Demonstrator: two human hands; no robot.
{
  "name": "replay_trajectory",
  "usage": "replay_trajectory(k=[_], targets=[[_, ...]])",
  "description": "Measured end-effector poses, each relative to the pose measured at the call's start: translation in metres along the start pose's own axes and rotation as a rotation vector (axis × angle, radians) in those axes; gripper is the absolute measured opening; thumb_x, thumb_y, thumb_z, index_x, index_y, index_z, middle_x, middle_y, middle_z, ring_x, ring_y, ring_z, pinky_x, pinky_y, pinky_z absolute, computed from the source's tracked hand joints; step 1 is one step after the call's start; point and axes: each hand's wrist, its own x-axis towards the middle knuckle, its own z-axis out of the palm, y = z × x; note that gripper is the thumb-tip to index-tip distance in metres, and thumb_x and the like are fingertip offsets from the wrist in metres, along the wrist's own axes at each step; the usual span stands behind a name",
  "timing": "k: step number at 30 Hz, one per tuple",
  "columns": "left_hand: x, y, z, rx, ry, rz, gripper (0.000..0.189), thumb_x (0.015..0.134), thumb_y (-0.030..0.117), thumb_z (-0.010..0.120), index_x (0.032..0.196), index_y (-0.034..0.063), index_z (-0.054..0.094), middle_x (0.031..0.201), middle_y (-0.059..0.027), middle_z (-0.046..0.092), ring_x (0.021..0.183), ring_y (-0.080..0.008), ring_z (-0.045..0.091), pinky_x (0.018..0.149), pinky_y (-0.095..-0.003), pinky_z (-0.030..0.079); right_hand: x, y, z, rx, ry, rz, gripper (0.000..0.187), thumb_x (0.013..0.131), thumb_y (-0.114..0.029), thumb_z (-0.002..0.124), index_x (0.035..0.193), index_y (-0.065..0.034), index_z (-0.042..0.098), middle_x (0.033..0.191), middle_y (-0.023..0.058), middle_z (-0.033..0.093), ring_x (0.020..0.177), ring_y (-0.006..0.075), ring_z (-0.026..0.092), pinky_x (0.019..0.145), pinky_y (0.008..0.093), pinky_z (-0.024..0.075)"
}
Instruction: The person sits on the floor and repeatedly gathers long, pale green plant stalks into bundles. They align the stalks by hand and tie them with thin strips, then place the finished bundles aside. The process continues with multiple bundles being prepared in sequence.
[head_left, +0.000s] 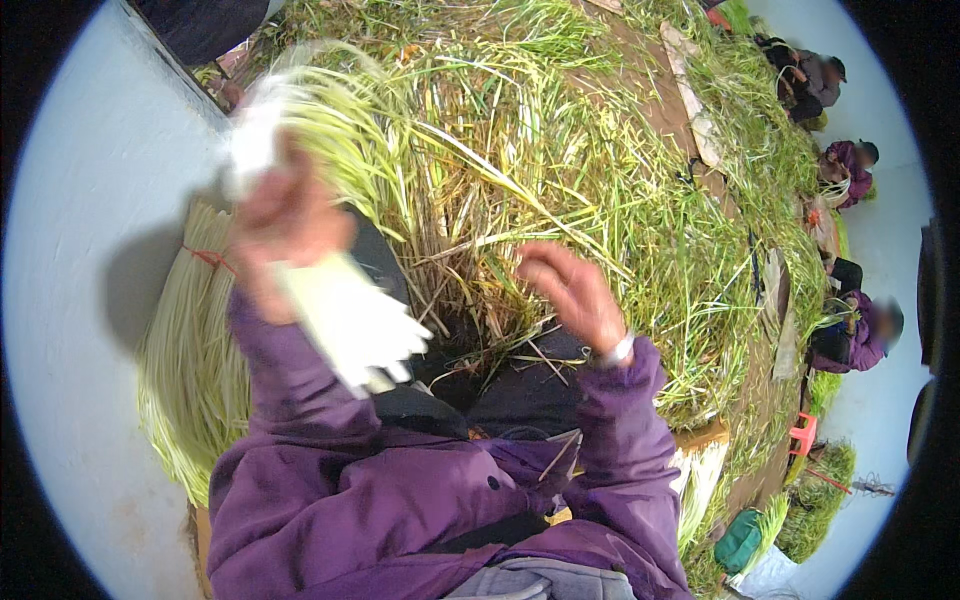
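My left hand (289, 210), blurred by motion, is raised at the left and closed around a bunch of pale yellow-green leafy stalks (352, 322). The white stalk ends point down over my purple sleeve, and the thin leaves fan out above the hand. Right of centre, my right hand (574, 292) hovers with bent fingers and nothing visible in it. Before my knees lies a large heap of loose green and yellow stalks (510, 165), dry brown ones near its close edge. A large tied bundle of pale stalks (199, 322) leans at my left, bound with a red tie.
A pale wall (82, 300) runs close along my left. Several people sit among plant heaps along the far right wall, one in purple (859, 330). A red plastic stool (802, 433) and a green bundle (739, 541) are at lower right. Flat boards (690, 97) lie on the brown floor.
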Motion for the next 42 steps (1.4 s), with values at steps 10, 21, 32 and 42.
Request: replay_trajectory(k=[10, 21, 32, 42], targets=[[0.008, 0.004, 0.0, -0.01, -0.05, 0.164, 0.04, 0.085, 0.013, 0.052, 0.123, 0.0059, 0.039, 0.066, 0.0019, 0.045, 0.046, -0.0074, 0.04, 0.044, -0.0238, 0.04, 0.08, 0.13, -0.001, -0.827, 0.174, 0.087, 0.013, 0.078, -0.02, 0.057, 0.083, -0.008, 0.059, 0.078, 0.0112, 0.06, 0.076, 0.03, 0.053, 0.066, 0.0401, 0.04], [0.004, -0.074, -0.026, 0.198, 0.219, -0.326, 0.012, 0.084, 0.019, 0.056, 0.085, 0.0109, 0.047, 0.063, 0.0032, 0.038, 0.052, -0.009, 0.041, 0.054, -0.026, 0.037, -0.054, 0.02, -0.068, 0.414, 0.213, 0.419, 0.007, 0.085, -0.015, 0.054, 0.085, -0.0074, 0.053, 0.067, -0.0037, 0.049, 0.055, 0.0039, 0.04, 0.049, 0.0181, 0.0318], [-0.018, -0.113, -0.031, 0.421, 0.386, -0.374, 0.017, 0.08, 0.014, 0.058, 0.091, 0.0041, 0.05, 0.06, -0.0004, 0.043, 0.05, -0.0106, 0.042, 0.051, -0.0267, 0.037, -0.076, 0.04, 0.034, 0.645, 0.289, 0.464, 0.009, 0.084, -0.012, 0.058, 0.085, -0.0045, 0.054, 0.064, -0.0027, 0.052, 0.048, 0.0036, 0.045, 0.042, 0.0171, 0.0363], [-0.03, -0.146, -0.066, 0.774, 0.459, -0.409, 0.019, 0.077, 0.01, 0.062, 0.092, 0.0, 0.053, 0.064, -0.0021, 0.051, 0.048, -0.0103, 0.047, 0.047, -0.0241, 0.041, -0.066, 0.03, 0.065, 0.211, 0.515, 0.343, 0.01, 0.076, -0.006, 0.062, 0.081, -0.0012, 0.054, 0.068, 0.0011, 0.055, 0.059, 0.0055, 0.049, 0.054, 0.0213, 0.042]])
